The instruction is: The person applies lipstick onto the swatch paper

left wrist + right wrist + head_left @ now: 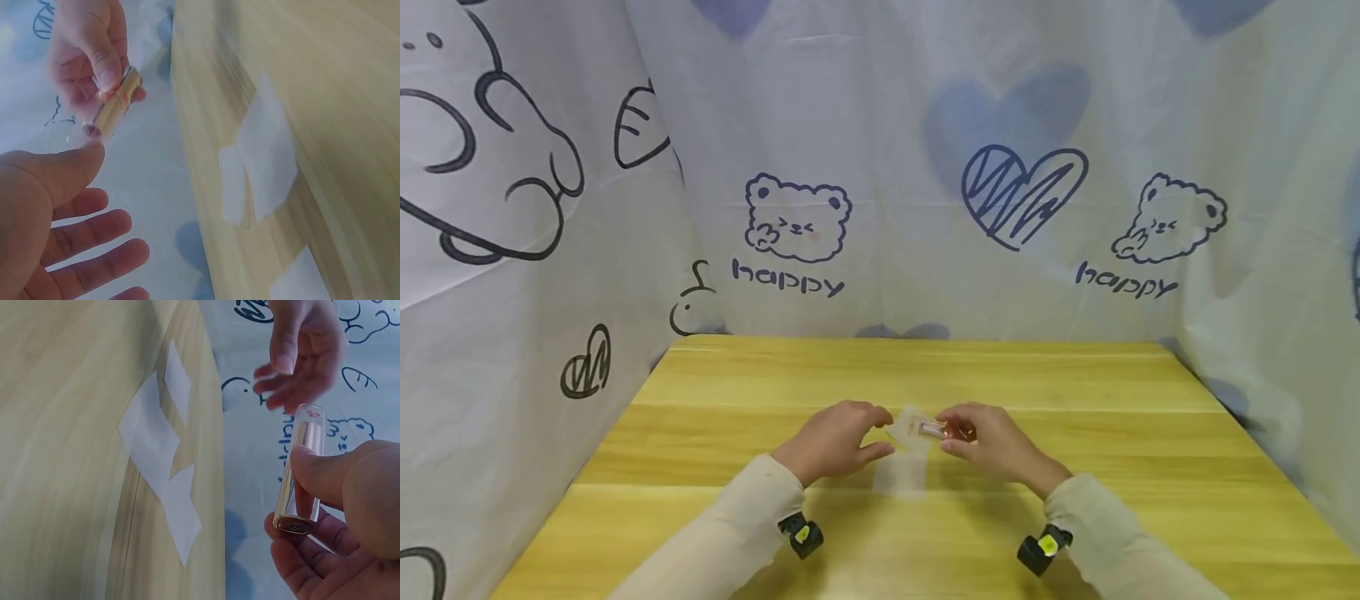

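Note:
A lipstick tube [308, 434] with a clear cap and a shiny gold-pink base is in my right hand [992, 437], pinched between thumb and fingers. Its clear end points toward my left hand [838, 437]. That left hand has its fingers spread and relaxed, with nothing in them. In the left wrist view the left thumb [78, 169] is close to the capped end of the lipstick tube [112, 112]; whether they touch I cannot tell. Both hands are above white paper pieces [901, 475] on the table.
Three white paper pieces [150, 434] lie on the wood-grain table [700, 450], some overlapping or close together. White curtains [895, 275] with bear and heart drawings hang behind the table and at its sides.

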Tool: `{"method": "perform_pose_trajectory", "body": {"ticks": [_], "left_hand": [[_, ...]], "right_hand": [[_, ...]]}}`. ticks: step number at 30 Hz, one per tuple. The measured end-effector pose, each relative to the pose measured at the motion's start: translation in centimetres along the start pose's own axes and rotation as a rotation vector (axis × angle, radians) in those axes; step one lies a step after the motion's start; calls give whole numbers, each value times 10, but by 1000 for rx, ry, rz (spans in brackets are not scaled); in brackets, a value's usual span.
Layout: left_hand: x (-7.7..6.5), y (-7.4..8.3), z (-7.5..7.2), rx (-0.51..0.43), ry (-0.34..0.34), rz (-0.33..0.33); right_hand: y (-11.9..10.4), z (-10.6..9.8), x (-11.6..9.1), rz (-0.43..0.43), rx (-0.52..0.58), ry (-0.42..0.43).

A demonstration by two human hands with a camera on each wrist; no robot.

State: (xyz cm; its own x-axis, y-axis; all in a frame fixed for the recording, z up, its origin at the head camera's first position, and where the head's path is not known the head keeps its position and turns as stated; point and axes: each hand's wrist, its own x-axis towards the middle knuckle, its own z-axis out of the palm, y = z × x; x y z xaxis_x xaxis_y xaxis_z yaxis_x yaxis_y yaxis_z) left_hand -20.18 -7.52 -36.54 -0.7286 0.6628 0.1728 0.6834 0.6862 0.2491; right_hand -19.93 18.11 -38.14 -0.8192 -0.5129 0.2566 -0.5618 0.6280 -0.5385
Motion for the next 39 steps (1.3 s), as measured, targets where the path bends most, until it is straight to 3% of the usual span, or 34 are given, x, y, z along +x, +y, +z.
{"method": "perform_pose_trajectory", "body": {"ticks": [12,39], "left_hand": [[13,10,2,-7,-18,19],[12,9,4,-20,-19,30]], "right_hand": [[-8,8,7,-80,4,26],[-12,13,10,-112,78,4]]}}
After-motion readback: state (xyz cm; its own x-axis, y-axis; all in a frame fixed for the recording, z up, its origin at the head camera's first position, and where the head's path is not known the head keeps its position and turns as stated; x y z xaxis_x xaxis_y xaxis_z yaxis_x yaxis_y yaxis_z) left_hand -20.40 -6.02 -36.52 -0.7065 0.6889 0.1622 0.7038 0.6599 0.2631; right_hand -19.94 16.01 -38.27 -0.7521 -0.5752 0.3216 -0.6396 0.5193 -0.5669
